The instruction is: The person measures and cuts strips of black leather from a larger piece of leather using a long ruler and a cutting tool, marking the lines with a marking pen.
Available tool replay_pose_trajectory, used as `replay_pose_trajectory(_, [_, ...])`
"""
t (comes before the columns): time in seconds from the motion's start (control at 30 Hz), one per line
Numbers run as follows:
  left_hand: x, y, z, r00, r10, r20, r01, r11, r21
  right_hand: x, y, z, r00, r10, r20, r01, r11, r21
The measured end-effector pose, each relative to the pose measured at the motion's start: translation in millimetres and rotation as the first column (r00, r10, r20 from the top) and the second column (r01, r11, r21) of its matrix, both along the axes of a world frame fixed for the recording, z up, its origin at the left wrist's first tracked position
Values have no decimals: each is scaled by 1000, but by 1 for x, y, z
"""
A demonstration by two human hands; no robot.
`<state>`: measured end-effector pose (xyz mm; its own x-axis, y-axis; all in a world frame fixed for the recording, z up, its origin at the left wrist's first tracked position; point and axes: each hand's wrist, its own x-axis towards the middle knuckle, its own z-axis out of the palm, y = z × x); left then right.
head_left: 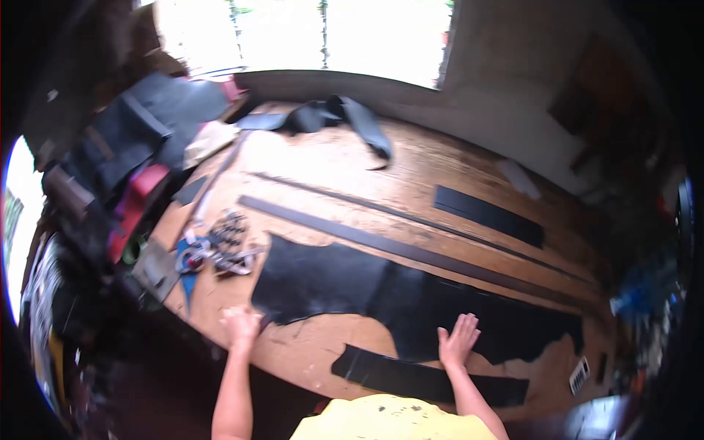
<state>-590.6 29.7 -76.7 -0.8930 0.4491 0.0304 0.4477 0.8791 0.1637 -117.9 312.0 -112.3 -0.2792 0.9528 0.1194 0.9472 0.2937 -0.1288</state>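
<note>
A large piece of black leather [330, 279] with wavy edges lies across the wooden table. My right hand [460, 339] rests on its near edge, fingers stretched out flat and holding nothing. Close to the left end of the leather, my left hand [240, 326] is closed by the table's front edge. A small dark bit shows beside its fingers, but I cannot make out what it is. A narrower black leather strip [425, 378] lies nearest to my body, its right part just below my right hand.
Beyond the leather lie a long dark strip [381, 240], a thinner strip [367, 203] and a black rectangular piece [488, 215]. Patterned cloth [231, 238] and a blue item [187, 268] sit at left. Stacked leather [139, 121] fills the back left; curled scraps [330, 114] lie near the window.
</note>
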Motion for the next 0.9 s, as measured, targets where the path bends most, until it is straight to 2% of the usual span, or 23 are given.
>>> replay_pose_trajectory(0.03, [-20,7,4,996,-74,-52,80,991,111,2,1,-2,1000,12,7,-12,1000,10])
replay_pose_trajectory(0.07, [-39,17,5,978,-154,-142,175,972,153,3,0,-1,1000,16,-21,-16,1000,10])
replay_pose_trajectory(0.13, [-82,42,-5,955,-147,-258,222,930,292,4,0,-3,998,3,-65,-3,1000,-4])
replay_pose_trajectory(0.2, [-118,66,-10,937,-200,-287,281,919,276,4,-1,-3,997,-6,-76,5,1000,-17])
replay_pose_trajectory(0.27, [-128,85,-7,918,-205,-338,279,943,184,4,-1,6,995,-15,-100,9,998,-54])
replay_pose_trajectory(0.33, [-168,85,-42,889,-293,-353,352,929,115,8,-2,11,994,-16,-112,6,996,-84])
replay_pose_trajectory(0.4, [-195,80,-64,900,-334,-280,367,928,72,16,-4,16,999,-24,-45,20,995,-95])
replay_pose_trajectory(0.47, [-201,77,-58,890,-370,-266,394,918,41,22,-6,18,997,-77,-25,73,991,-108])
replay_pose_trajectory(0.53, [-226,69,-77,887,-343,-308,397,908,133,18,-2,22,994,-109,-2,108,985,-136])
replay_pose_trajectory(0.57, [-233,65,-73,909,-357,-215,396,900,180,14,2,22,990,-138,6,138,982,-131])
replay_pose_trajectory(0.6, [-237,64,-65,922,-369,-119,387,893,228,9,7,23,986,-166,15,167,978,-123])
replay_pose_trajectory(0.63, [-232,71,-57,919,-383,-99,395,891,222,1,14,24,984,-180,16,180,975,-128])
replay_pose_trajectory(0.77, [-164,120,6,695,-614,-374,690,716,106,-40,60,20,985,-173,29,175,979,-108])
replay_pose_trajectory(0.8, [-153,135,20,633,-654,-415,721,693,7,-50,70,18,988,-153,38,156,984,-91])
replay_pose_trajectory(0.9, [-134,164,32,590,-684,-428,752,659,-17,-72,88,17,993,-98,61,102,991,-81])
